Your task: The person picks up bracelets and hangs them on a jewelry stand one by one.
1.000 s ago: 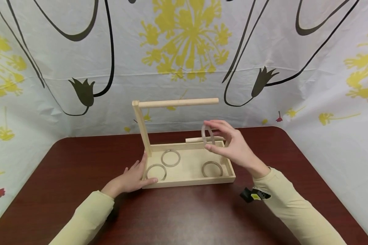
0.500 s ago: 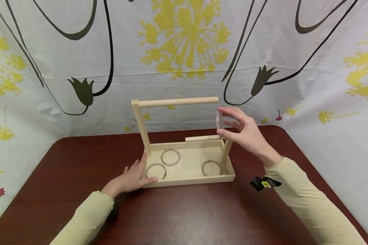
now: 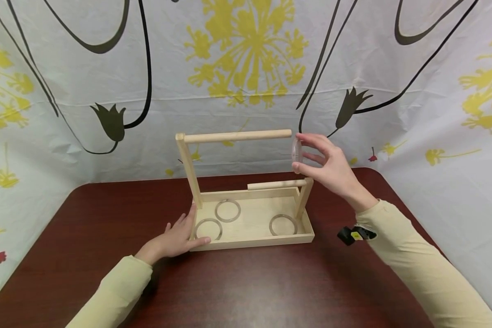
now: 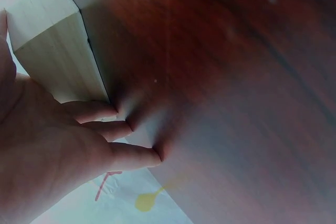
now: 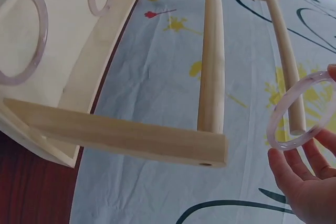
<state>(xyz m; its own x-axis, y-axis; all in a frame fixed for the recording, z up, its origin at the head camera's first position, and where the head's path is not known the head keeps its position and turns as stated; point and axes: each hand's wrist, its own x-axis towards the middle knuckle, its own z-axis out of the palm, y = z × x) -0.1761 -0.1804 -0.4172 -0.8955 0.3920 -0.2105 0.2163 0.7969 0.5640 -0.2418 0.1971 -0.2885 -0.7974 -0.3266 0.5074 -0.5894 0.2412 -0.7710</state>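
A pale, translucent bangle [image 3: 296, 156] is pinched upright between the thumb and fingers of my right hand [image 3: 330, 166]. It is close to the free end of the upper wooden dowel [image 3: 238, 136]; in the right wrist view that dowel's tip shows through the bangle [image 5: 275, 121]. My left hand [image 3: 174, 239] rests with fingers spread against the left end of the wooden tray [image 3: 250, 245], its thumb over the front wall. Three more bangles lie flat inside: one at front left [image 3: 221, 232], one behind it [image 3: 216, 211], one at right [image 3: 271, 225].
A tall post [image 3: 190, 175] at the tray's left end carries the upper dowel. From a shorter post [image 3: 304, 200] at the right, a lower dowel [image 3: 270, 185] points left. The stand sits on a dark red-brown table [image 3: 246, 287], with a patterned cloth [image 3: 147, 155] behind.
My right hand has carried the bangle right and upward, from over the tray to beside the upper dowel's end, uncovering the short post. The left hand stays in place.
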